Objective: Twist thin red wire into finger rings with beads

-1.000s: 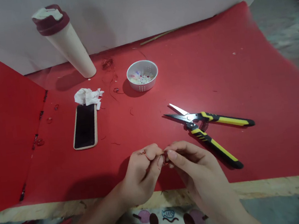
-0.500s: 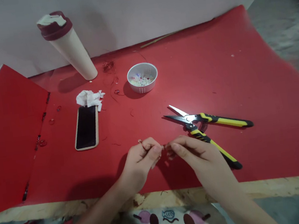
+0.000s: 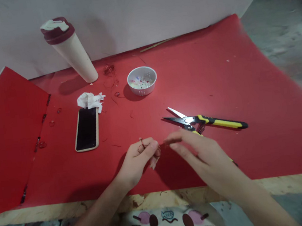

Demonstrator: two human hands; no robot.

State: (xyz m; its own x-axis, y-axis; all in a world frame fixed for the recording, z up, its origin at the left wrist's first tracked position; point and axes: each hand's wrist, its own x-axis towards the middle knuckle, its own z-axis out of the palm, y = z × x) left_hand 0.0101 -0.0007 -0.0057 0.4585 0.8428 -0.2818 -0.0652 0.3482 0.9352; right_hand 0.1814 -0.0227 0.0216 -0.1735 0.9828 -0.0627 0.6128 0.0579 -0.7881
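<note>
My left hand (image 3: 142, 156) is curled closed just above the red table cover (image 3: 232, 81), pinching a thin piece of red wire (image 3: 141, 142) that loops over its knuckles. To its right my right hand (image 3: 200, 152) has its fingers stretched out and apart, holding nothing, with its fingertips close to the left hand. It lies over the lower handle of the yellow-and-black snips (image 3: 209, 120), which rest on the cover with their blades open and pointing left.
A phone (image 3: 86, 129) lies face up at left with a crumpled tissue (image 3: 90, 99) above it. Behind stand a white tumbler with a dark red lid (image 3: 70, 49) and a small white bowl of beads (image 3: 142, 80). Loose wire bits (image 3: 109, 71) are scattered about. A raised red panel (image 3: 7, 134) stands at left.
My right hand has let go of the wire and opened its fingers, shifting right over the snips. My left hand keeps its pinch and has moved slightly forward.
</note>
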